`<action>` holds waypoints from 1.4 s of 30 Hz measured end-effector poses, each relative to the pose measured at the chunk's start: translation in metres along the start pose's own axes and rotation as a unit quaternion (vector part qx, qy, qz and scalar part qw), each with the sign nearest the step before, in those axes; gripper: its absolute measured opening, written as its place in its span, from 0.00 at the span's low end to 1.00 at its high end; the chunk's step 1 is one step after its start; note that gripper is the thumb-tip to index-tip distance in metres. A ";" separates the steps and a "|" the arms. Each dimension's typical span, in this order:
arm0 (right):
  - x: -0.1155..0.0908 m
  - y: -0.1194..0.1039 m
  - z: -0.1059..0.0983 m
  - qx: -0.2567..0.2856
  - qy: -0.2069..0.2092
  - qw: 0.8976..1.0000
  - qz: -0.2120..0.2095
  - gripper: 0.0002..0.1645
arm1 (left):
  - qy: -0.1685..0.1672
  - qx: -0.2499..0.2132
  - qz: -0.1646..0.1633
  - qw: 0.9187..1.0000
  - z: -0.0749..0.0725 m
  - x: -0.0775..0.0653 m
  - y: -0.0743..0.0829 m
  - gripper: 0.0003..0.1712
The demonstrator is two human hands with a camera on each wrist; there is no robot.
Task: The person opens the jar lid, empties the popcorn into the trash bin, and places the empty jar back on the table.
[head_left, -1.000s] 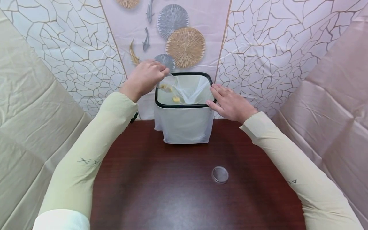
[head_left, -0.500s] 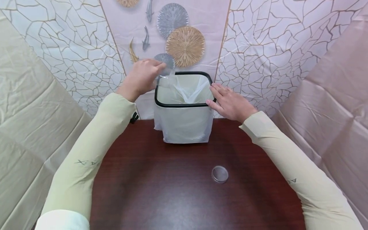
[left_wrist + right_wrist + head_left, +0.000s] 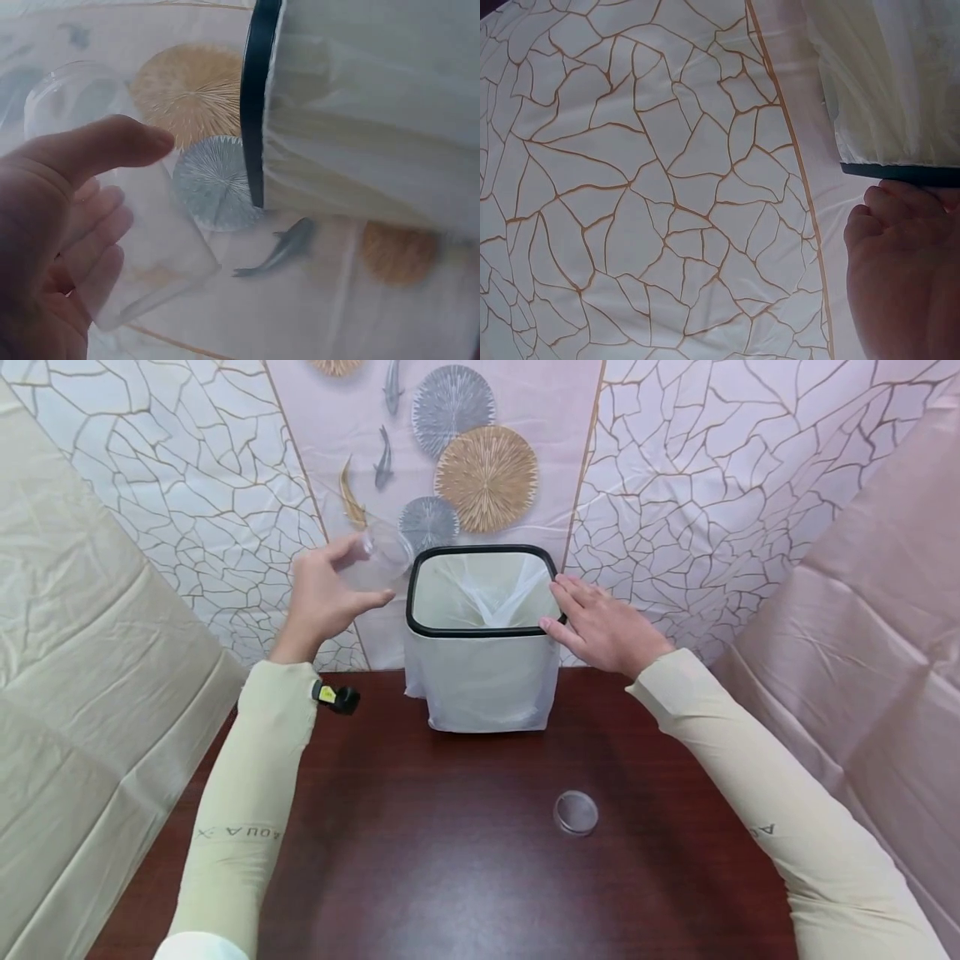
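My left hand (image 3: 318, 593) grips a clear, see-through plastic jar (image 3: 388, 553), just left of the bin. In the left wrist view the thumb lies across the near side of the jar (image 3: 161, 262), with the fingers showing through from behind; no contents show in it. The waste bin (image 3: 483, 632) has a black rim and a pale liner folded over its outside. Fingers outstretched, my right hand (image 3: 603, 625) rests at the bin's right rim, thumb near its front corner. In the right wrist view those fingertips sit right at the dark rim (image 3: 900, 174).
A small round clear lid (image 3: 576, 812) lies on the dark red-brown table (image 3: 450, 860), in front of the bin and to its right. Patterned cloth (image 3: 697, 502) hangs behind the bin, and beige cloth walls (image 3: 90, 652) close in both sides.
Yellow pieces fell from the jar into the bin, then were gone from sight. My left hand has since turned and drawn left, bringing the jar off the rim. The right hand has stayed put.
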State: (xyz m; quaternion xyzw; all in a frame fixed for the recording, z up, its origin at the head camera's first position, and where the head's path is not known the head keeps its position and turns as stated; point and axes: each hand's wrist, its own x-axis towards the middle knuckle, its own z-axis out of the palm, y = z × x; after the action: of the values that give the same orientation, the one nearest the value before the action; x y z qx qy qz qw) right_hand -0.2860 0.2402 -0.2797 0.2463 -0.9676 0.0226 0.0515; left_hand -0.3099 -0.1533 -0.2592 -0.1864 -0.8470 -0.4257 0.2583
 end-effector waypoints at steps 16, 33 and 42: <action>0.000 0.000 0.001 0.009 0.003 1.000 -0.002 0.48 | 0.110 -0.253 -0.175 0.945 0.061 -0.107 -0.075 0.33; 0.003 0.001 0.006 0.025 0.009 1.000 0.001 0.48 | 0.083 -0.265 -0.217 0.936 0.128 -0.189 -0.122 0.35; 0.000 0.002 0.005 0.028 0.009 1.000 0.007 0.48 | 0.052 -0.240 -0.237 0.940 0.139 -0.204 -0.134 0.38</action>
State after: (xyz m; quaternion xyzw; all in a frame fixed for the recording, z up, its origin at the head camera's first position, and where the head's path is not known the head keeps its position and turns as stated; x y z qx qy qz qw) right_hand -0.2874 0.2416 -0.2849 0.2411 -0.9676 0.0522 0.0533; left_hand -0.2581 -0.1354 -0.5349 -0.0145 -0.7248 -0.6741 0.1412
